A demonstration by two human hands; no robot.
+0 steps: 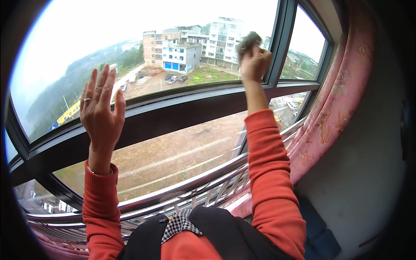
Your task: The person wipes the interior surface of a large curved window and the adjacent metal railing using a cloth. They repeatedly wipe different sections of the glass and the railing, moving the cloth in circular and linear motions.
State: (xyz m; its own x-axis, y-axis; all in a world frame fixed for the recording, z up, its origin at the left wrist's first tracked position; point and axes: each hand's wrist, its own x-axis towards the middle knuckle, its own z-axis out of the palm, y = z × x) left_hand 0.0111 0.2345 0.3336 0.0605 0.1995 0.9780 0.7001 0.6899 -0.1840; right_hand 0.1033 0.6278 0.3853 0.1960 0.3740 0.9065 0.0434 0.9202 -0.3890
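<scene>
My right hand [256, 63] grips a crumpled dark cloth [249, 42], blurred as if moving, near the right side of the large window pane [107, 29]. A dark vertical window frame bar [282, 42] stands just right of that hand. My left hand [103, 104] is raised at the left, fingers extended and slightly apart, its back towards me, with a ring on one finger. It holds nothing; whether its palm touches the glass, I cannot tell. Behind its wrist runs the dark horizontal window frame [182, 112].
Shiny metal railings [185, 187] cross between me and the lower pane [175, 156]. A pink patterned curtain [338, 94] hangs at the right by a pale wall [354, 182]. Dark blue objects [317, 224] sit low at the right. Buildings [182, 55] and parked cars [174, 79] show outside.
</scene>
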